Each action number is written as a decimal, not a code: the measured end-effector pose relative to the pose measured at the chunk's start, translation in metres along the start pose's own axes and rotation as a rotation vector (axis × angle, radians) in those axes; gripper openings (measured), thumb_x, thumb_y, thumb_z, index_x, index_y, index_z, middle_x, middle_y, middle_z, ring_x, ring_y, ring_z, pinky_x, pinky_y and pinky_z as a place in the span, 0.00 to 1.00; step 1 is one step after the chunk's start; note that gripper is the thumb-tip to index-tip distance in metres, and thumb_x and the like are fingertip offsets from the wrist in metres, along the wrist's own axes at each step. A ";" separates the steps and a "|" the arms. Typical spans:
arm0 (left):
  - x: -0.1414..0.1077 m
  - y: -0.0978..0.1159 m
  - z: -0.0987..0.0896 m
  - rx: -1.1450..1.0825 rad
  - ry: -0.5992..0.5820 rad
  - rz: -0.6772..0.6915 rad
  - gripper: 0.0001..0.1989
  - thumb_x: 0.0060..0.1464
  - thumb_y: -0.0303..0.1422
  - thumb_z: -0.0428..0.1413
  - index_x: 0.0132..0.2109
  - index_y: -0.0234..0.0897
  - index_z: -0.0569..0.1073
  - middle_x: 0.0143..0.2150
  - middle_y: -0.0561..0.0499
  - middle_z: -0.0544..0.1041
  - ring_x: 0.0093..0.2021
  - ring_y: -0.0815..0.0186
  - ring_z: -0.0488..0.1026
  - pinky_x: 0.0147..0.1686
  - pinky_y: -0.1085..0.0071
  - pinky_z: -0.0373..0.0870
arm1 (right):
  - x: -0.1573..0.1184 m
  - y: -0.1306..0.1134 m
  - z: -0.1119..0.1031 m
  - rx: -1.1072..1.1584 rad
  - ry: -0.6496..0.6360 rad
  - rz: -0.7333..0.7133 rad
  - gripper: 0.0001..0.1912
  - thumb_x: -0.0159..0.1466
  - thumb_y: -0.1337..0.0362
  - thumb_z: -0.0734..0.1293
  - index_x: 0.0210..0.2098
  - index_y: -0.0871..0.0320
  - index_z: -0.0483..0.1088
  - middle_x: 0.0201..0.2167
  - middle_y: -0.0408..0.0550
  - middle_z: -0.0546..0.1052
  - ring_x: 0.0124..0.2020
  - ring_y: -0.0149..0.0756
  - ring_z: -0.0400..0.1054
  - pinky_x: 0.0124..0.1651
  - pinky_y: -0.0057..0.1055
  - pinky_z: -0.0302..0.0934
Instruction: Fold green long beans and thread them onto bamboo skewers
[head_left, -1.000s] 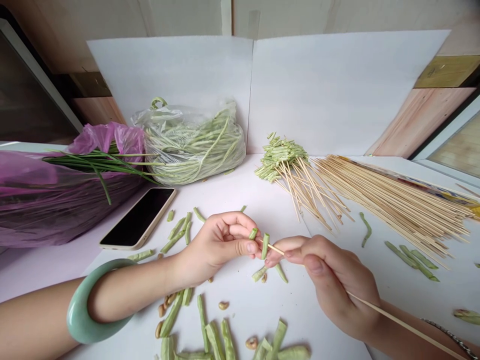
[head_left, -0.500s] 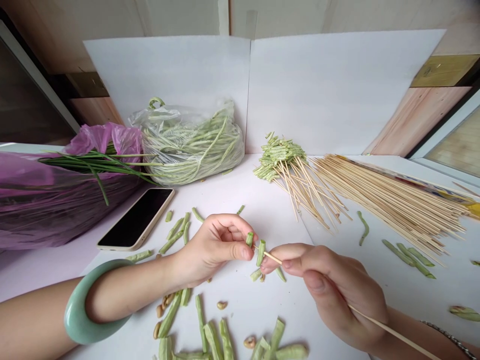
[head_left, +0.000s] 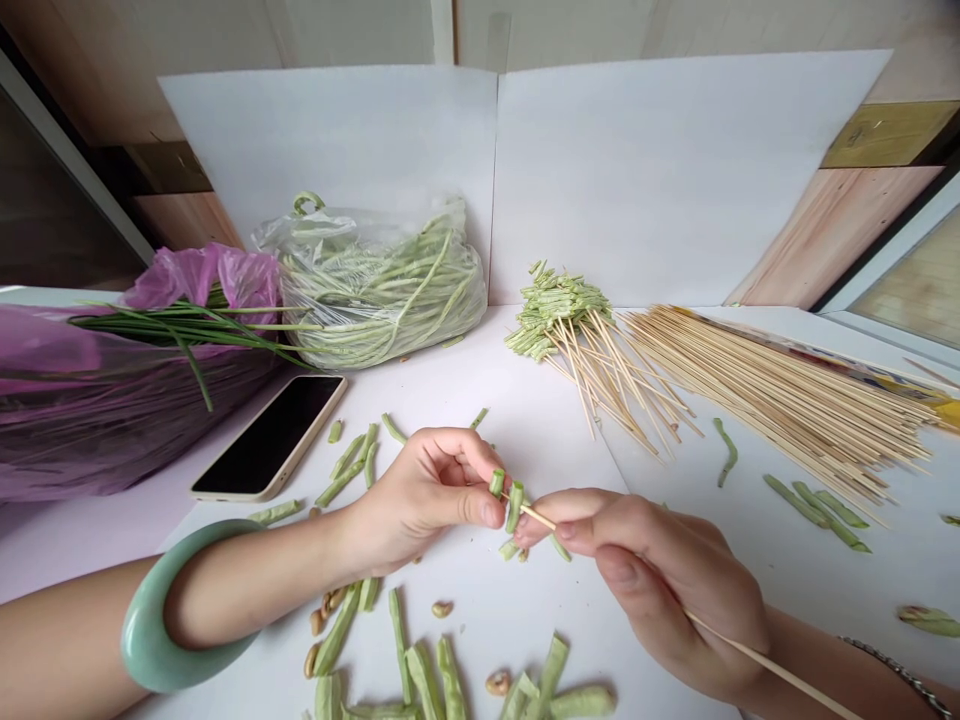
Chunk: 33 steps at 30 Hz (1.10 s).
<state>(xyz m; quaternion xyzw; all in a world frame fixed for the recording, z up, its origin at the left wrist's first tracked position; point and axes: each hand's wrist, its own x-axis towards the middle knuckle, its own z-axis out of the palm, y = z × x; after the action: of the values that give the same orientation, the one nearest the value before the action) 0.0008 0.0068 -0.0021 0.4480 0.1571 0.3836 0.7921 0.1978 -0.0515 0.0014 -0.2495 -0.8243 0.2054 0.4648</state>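
One bean piece [head_left: 497, 482] was pinched in the narrow grip of the left hand [head_left: 431, 490], just beside a threaded segment [head_left: 514, 507] on the skewer [head_left: 772, 662] held in the closed grip of the right hand [head_left: 679, 585]. Bare surface [head_left: 555, 430] lay beyond both hands, edged by the phone [head_left: 270, 440] at left and bean-tipped skewers [head_left: 562, 310] at back, with loose bean lengths [head_left: 427, 680] nearer. The right hand hid the skewer's middle; its lower end was cut off, its tip indistinct.
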 end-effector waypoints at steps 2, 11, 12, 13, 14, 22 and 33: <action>0.000 0.000 0.001 -0.005 -0.004 0.004 0.08 0.39 0.24 0.69 0.29 0.33 0.77 0.27 0.52 0.79 0.27 0.71 0.75 0.29 0.75 0.73 | 0.000 0.000 -0.001 -0.001 -0.012 0.005 0.08 0.72 0.64 0.53 0.43 0.54 0.62 0.41 0.50 0.77 0.39 0.30 0.74 0.39 0.21 0.68; -0.001 0.001 0.004 0.001 -0.049 -0.007 0.08 0.41 0.17 0.66 0.27 0.32 0.77 0.26 0.51 0.79 0.27 0.71 0.76 0.28 0.79 0.73 | 0.002 0.000 -0.001 -0.024 -0.067 -0.025 0.08 0.72 0.65 0.53 0.44 0.54 0.62 0.39 0.48 0.76 0.28 0.27 0.69 0.29 0.20 0.64; -0.002 0.001 0.004 0.008 -0.050 -0.015 0.08 0.41 0.17 0.66 0.27 0.31 0.78 0.26 0.51 0.79 0.27 0.71 0.76 0.28 0.79 0.73 | 0.002 0.000 0.000 -0.017 -0.064 -0.037 0.08 0.72 0.65 0.53 0.44 0.54 0.62 0.37 0.47 0.76 0.27 0.27 0.68 0.29 0.20 0.64; -0.002 0.001 0.004 0.012 -0.052 -0.020 0.08 0.41 0.17 0.66 0.28 0.31 0.78 0.27 0.51 0.79 0.27 0.71 0.77 0.28 0.79 0.73 | 0.002 0.001 0.000 -0.010 -0.065 -0.049 0.08 0.72 0.65 0.53 0.43 0.54 0.62 0.36 0.47 0.75 0.27 0.27 0.67 0.30 0.20 0.64; -0.002 0.002 0.005 0.015 -0.054 -0.021 0.08 0.41 0.17 0.66 0.28 0.31 0.78 0.27 0.51 0.80 0.27 0.71 0.77 0.28 0.79 0.73 | 0.002 0.001 0.000 -0.005 -0.067 -0.060 0.08 0.72 0.65 0.53 0.43 0.54 0.62 0.35 0.46 0.75 0.26 0.27 0.66 0.30 0.20 0.63; -0.003 0.003 0.006 0.091 -0.027 -0.008 0.06 0.43 0.19 0.66 0.29 0.31 0.78 0.27 0.51 0.79 0.28 0.70 0.77 0.30 0.78 0.73 | 0.002 0.003 0.000 -0.048 -0.065 -0.009 0.08 0.72 0.65 0.53 0.41 0.54 0.62 0.36 0.46 0.76 0.24 0.27 0.65 0.29 0.22 0.64; -0.001 0.003 0.004 0.186 0.119 -0.016 0.06 0.43 0.28 0.68 0.31 0.31 0.80 0.27 0.51 0.80 0.28 0.73 0.74 0.33 0.79 0.70 | -0.001 0.005 0.003 0.058 0.076 0.143 0.09 0.71 0.64 0.54 0.38 0.54 0.65 0.32 0.42 0.76 0.33 0.28 0.74 0.37 0.24 0.68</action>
<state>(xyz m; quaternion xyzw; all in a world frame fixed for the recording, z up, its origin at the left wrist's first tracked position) 0.0015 0.0049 0.0021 0.4949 0.2424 0.3866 0.7395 0.1962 -0.0490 -0.0036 -0.3018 -0.7799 0.2522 0.4869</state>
